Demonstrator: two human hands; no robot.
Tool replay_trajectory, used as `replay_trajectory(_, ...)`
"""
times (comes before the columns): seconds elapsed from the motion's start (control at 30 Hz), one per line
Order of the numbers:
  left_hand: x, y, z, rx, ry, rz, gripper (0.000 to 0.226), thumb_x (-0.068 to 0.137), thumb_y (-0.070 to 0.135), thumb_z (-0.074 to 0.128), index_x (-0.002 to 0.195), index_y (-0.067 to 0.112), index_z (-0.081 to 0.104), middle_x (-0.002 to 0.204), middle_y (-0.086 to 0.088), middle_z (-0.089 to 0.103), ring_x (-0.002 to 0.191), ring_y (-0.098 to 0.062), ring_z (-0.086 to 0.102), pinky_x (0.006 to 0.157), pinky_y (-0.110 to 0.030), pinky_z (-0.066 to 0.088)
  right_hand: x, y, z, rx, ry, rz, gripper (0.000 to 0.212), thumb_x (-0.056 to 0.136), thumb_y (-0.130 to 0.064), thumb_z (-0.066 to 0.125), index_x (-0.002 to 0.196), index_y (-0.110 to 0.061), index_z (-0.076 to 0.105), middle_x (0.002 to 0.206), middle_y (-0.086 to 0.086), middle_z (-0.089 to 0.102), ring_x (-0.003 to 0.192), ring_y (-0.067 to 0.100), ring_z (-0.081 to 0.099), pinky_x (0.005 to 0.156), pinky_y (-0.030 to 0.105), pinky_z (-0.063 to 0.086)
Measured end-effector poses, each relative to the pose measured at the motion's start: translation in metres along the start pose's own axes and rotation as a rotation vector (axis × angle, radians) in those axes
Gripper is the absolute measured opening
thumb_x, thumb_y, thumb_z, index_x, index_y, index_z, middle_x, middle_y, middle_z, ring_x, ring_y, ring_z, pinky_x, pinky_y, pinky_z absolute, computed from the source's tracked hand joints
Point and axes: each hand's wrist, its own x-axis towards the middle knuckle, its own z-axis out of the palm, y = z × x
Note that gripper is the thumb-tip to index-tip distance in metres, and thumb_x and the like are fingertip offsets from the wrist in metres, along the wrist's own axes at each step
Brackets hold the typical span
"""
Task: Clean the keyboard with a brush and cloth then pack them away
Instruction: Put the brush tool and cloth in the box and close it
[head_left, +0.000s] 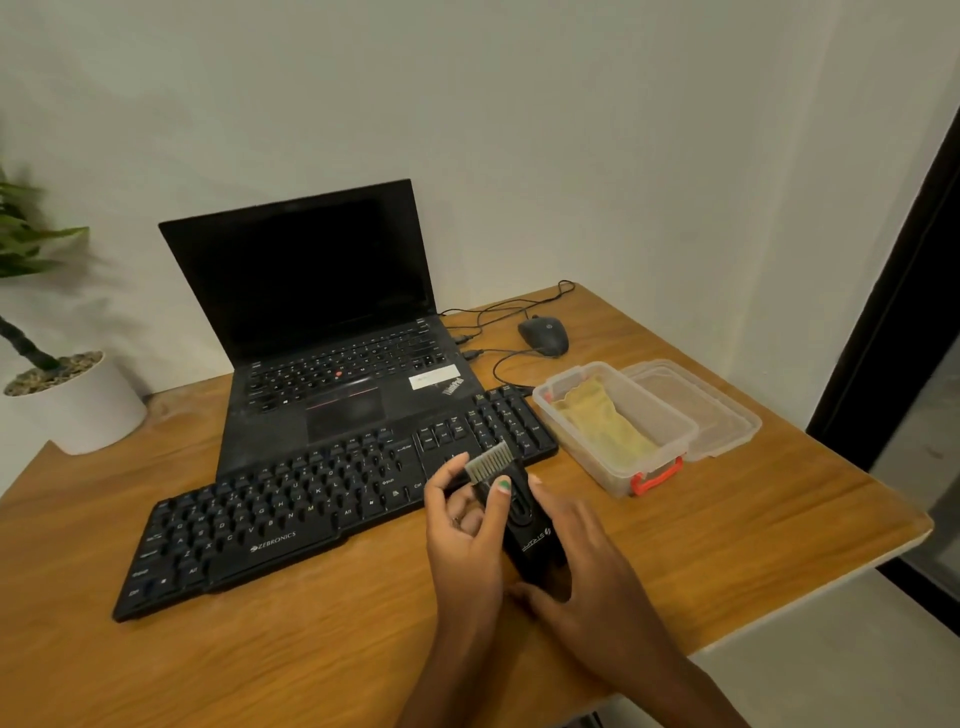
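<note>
Low and right of centre, both hands grip the brush (522, 512): left hand (465, 525) near its bristles, right hand (566, 558) round the rigid, light-looking body, over the keyboard (291, 514).

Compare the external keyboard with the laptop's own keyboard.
The external keyboard is a separate, wider slab lying askew on the table; the laptop keyboard is built into the laptop, under its dark screen. The external one has a number pad; the laptop's has none, but shows a red dot among its keys. Both are black with pale lettering.
</note>
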Motion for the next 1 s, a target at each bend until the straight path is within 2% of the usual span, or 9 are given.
replay_trajectory(0.13, 0.0011, -0.0005, -0.0005, 0.044, -0.032, -0.019, 0.042, 0.086, 0.006, 0.068, 0.118, 0.029, 0.052, 0.101, 0.000, 0.071, 0.094, -0.012, 0.070, 0.075, -0.025, 0.057, 0.0005, 0.0012, -0.0021, 0.071, 0.030, 0.000, 0.092, 0.076, -0.020, 0.073, 0.132, -0.059, 0.011, 0.124, -0.031, 0.031, 0.113, -0.007, 0.041, 0.091, 0.015, 0.045)
replay_trajectory(0.2, 0.0010, -0.0002, 0.0007, 0.073, -0.070, -0.047, 0.040, 0.084, 0.012, 0.070, 0.113, 0.033, 0.053, 0.100, 0.006, 0.070, 0.095, -0.008, 0.069, 0.076, -0.021, 0.056, 0.0000, 0.0022, -0.0023, 0.069, 0.064, 0.001, 0.093, 0.074, -0.017, 0.076, 0.127, -0.061, 0.014, 0.122, -0.038, 0.027, 0.111, -0.015, 0.039, 0.086, 0.007, 0.043)
replay_trajectory(0.23, 0.0012, -0.0004, 0.0002, 0.075, -0.096, -0.053, 0.036, 0.082, 0.017, 0.070, 0.112, 0.030, 0.056, 0.099, 0.004, 0.071, 0.096, -0.009, 0.069, 0.077, -0.021, 0.056, -0.0007, 0.0025, -0.0020, 0.062, 0.077, 0.000, 0.093, 0.073, -0.017, 0.077, 0.126, -0.061, 0.015, 0.122, -0.038, 0.025, 0.111, -0.016, 0.038, 0.085, 0.006, 0.043)
replay_trajectory(0.33, 0.0017, 0.0003, -0.0010, 0.067, -0.176, -0.054, 0.040, 0.077, 0.028, 0.065, 0.113, 0.014, 0.063, 0.102, -0.006, 0.074, 0.095, -0.015, 0.070, 0.069, -0.021, 0.055, -0.0008, 0.0021, -0.0021, 0.060, 0.085, -0.002, 0.090, 0.071, -0.018, 0.078, 0.124, -0.060, 0.018, 0.122, -0.037, 0.026, 0.112, -0.015, 0.037, 0.084, 0.008, 0.044)
replay_trajectory(0.57, 0.0057, -0.0013, -0.0053, 0.059, -0.207, -0.069, 0.042, 0.072, 0.027, 0.068, 0.111, 0.015, 0.064, 0.102, -0.003, 0.075, 0.098, -0.015, 0.070, 0.075, -0.022, 0.056, -0.0008, 0.0014, -0.0026, 0.070, 0.078, 0.005, 0.088, 0.072, -0.021, 0.078, 0.119, -0.062, 0.017, 0.119, -0.040, 0.023, 0.110, -0.017, 0.036, 0.082, 0.005, 0.041)
replay_trajectory(0.73, 0.0080, -0.0042, -0.0070, 0.079, -0.180, -0.105, 0.060, 0.069, 0.032, 0.073, 0.124, 0.012, 0.060, 0.112, -0.007, 0.072, 0.105, -0.016, 0.067, 0.088, -0.030, 0.056, -0.0003, 0.0022, -0.0013, 0.072, 0.086, 0.002, 0.088, 0.071, -0.020, 0.079, 0.122, -0.059, 0.019, 0.120, -0.039, 0.023, 0.111, -0.014, 0.037, 0.088, 0.011, 0.044)
replay_trajectory(0.8, 0.0092, -0.0056, -0.0076, 0.096, -0.164, -0.122, 0.070, 0.070, 0.035, 0.075, 0.131, 0.010, 0.055, 0.119, -0.007, 0.068, 0.112, -0.018, 0.064, 0.096, -0.036, 0.053, -0.0006, 0.0022, -0.0011, 0.074, 0.088, 0.000, 0.087, 0.071, -0.020, 0.080, 0.121, -0.059, 0.020, 0.120, -0.040, 0.021, 0.111, -0.016, 0.036, 0.087, 0.009, 0.043)
replay_trajectory(0.9, 0.0101, -0.0063, -0.0077, 0.115, -0.167, -0.135, 0.073, 0.073, 0.037, 0.082, 0.134, 0.009, 0.053, 0.122, -0.008, 0.067, 0.115, -0.019, 0.062, 0.098, -0.040, 0.051, -0.0014, 0.0030, -0.0010, 0.078, 0.091, -0.004, 0.086, 0.070, -0.019, 0.080, 0.120, -0.058, 0.022, 0.120, -0.041, 0.021, 0.111, -0.020, 0.034, 0.082, 0.003, 0.040)
replay_trajectory(1.0, 0.0100, -0.0060, -0.0082, 0.109, -0.186, -0.139, 0.079, 0.071, 0.035, 0.076, 0.139, 0.006, 0.048, 0.125, -0.010, 0.065, 0.115, -0.018, 0.063, 0.099, -0.041, 0.050, -0.0014, 0.0040, -0.0003, 0.090, 0.099, -0.005, 0.086, 0.069, -0.017, 0.080, 0.121, -0.057, 0.024, 0.121, -0.040, 0.022, 0.112, -0.021, 0.034, 0.079, 0.002, 0.040)
